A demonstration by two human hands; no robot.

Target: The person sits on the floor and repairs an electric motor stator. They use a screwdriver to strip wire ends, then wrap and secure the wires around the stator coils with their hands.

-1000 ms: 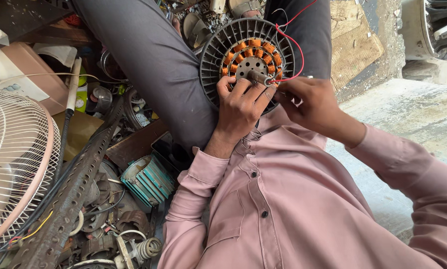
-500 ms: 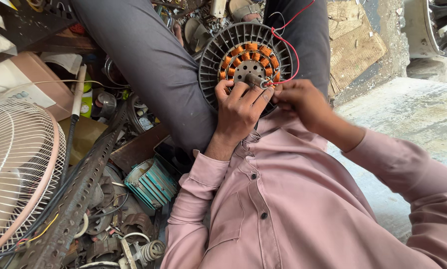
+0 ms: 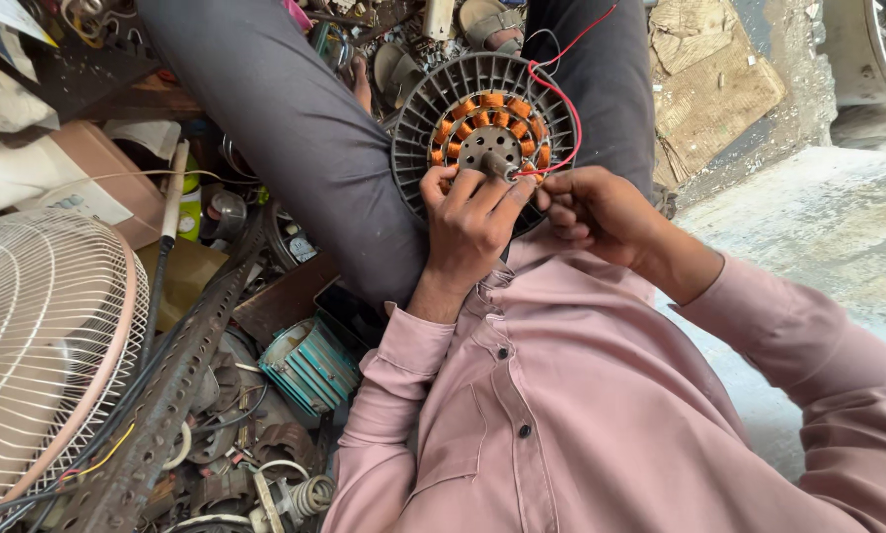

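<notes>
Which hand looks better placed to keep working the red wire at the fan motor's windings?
Probably the right hand: its fingertips pinch the red wire where it meets the copper windings. The left hand is taken up gripping the round grey motor housing at its lower edge.

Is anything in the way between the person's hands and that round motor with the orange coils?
Nothing visible. The left hand already rests on the round motor at its centre, and the right hand pinches the red wire at its edge.
</notes>
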